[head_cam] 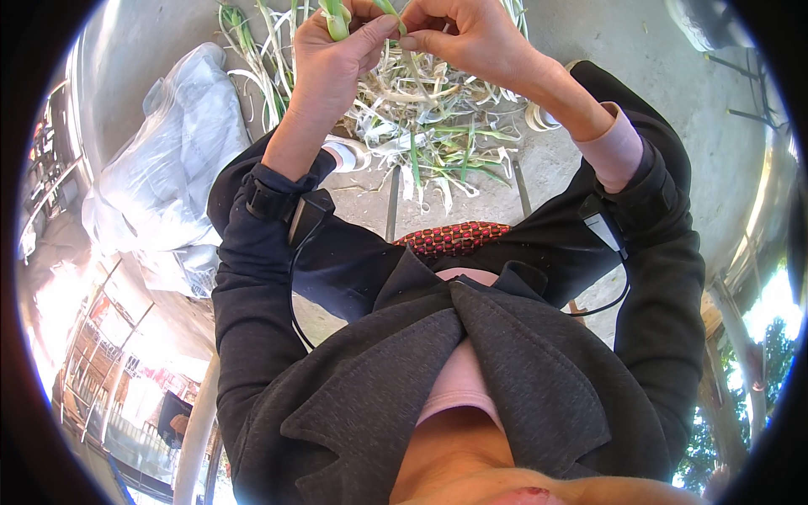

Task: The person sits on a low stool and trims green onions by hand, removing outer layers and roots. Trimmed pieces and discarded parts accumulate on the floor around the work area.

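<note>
At the top of the view, my left hand is closed around the green part of a spring onion. My right hand pinches a thin green leaf between thumb and forefinger, right beside my left thumb. The fingertips of both hands nearly touch. A pale strip hangs down below them. Under my hands, a heap of peeled skins, roots and leaf scraps lies on the concrete floor. The upper ends of what I hold are cut off by the picture's edge.
Whole spring onions lie left of the heap. A large translucent plastic sack stands at my left. My shoe is close to the scraps. A red patterned seat cushion shows between my legs, and wires run along my sleeves.
</note>
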`<action>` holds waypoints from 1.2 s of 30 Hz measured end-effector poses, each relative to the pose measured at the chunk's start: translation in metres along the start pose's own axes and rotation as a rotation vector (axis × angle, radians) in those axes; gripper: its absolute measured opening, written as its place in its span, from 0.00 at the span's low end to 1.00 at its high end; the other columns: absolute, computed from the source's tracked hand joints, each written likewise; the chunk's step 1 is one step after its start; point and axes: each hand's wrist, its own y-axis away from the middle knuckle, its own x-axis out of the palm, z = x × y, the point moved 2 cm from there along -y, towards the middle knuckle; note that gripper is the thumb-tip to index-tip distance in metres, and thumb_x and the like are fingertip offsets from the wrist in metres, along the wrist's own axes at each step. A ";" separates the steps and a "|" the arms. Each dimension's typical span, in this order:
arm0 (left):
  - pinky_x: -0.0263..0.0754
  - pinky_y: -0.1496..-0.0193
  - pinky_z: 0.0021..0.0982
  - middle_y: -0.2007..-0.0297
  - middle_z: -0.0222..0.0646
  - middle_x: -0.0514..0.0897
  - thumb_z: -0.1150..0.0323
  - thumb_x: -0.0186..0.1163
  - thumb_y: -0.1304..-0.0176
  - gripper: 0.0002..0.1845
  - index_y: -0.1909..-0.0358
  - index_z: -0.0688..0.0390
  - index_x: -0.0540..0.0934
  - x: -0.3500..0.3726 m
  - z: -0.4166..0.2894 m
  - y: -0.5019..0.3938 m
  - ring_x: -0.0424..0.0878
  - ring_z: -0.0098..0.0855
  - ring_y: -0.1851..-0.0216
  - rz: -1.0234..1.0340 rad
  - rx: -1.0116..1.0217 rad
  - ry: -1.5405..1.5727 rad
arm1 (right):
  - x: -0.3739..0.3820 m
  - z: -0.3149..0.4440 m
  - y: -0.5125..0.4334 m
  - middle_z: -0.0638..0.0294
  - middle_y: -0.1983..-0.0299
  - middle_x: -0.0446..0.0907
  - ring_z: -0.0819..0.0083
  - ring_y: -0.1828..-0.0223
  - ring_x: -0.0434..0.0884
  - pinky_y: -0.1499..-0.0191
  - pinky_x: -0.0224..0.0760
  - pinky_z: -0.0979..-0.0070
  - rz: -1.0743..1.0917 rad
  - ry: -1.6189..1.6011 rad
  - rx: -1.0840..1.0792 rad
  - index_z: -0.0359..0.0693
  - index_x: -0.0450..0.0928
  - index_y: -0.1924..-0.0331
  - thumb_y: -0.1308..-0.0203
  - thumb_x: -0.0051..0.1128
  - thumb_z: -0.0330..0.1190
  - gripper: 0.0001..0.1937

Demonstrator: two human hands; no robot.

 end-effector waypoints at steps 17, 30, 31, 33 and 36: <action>0.53 0.78 0.17 0.71 0.28 0.79 0.77 0.61 0.32 0.05 0.57 0.68 0.78 -0.010 0.003 -0.001 0.64 0.12 0.81 0.032 -0.048 0.020 | 0.006 -0.028 -0.005 0.69 0.72 0.82 0.85 0.70 0.76 0.67 0.70 0.82 0.119 -0.241 0.207 0.32 0.84 0.64 0.38 0.67 0.28 0.07; 0.54 0.78 0.18 0.71 0.29 0.79 0.76 0.60 0.32 0.06 0.56 0.66 0.78 -0.011 0.007 -0.002 0.64 0.13 0.80 0.010 -0.049 0.016 | 0.005 -0.022 -0.006 0.68 0.74 0.81 0.83 0.72 0.76 0.70 0.70 0.80 0.089 -0.205 0.240 0.32 0.83 0.68 0.39 0.67 0.30 0.08; 0.54 0.78 0.18 0.71 0.29 0.79 0.75 0.61 0.32 0.06 0.56 0.66 0.78 -0.012 0.008 -0.003 0.64 0.13 0.80 0.022 -0.059 0.018 | 0.004 -0.021 -0.005 0.67 0.74 0.81 0.83 0.72 0.76 0.70 0.70 0.80 0.087 -0.155 0.259 0.32 0.83 0.68 0.39 0.67 0.29 0.08; 0.54 0.78 0.18 0.70 0.29 0.79 0.74 0.62 0.33 0.08 0.56 0.65 0.78 -0.013 0.008 -0.004 0.64 0.13 0.80 0.038 -0.077 0.012 | 0.004 -0.019 -0.004 0.67 0.75 0.81 0.83 0.72 0.76 0.69 0.70 0.79 0.090 -0.101 0.268 0.31 0.83 0.68 0.40 0.67 0.29 0.08; 0.56 0.78 0.19 0.73 0.27 0.78 0.73 0.63 0.35 0.07 0.59 0.63 0.78 -0.007 0.007 -0.002 0.66 0.15 0.80 -0.009 -0.102 -0.092 | 0.006 -0.020 -0.004 0.67 0.75 0.81 0.82 0.72 0.76 0.70 0.70 0.79 0.105 -0.109 0.248 0.31 0.82 0.68 0.40 0.66 0.29 0.08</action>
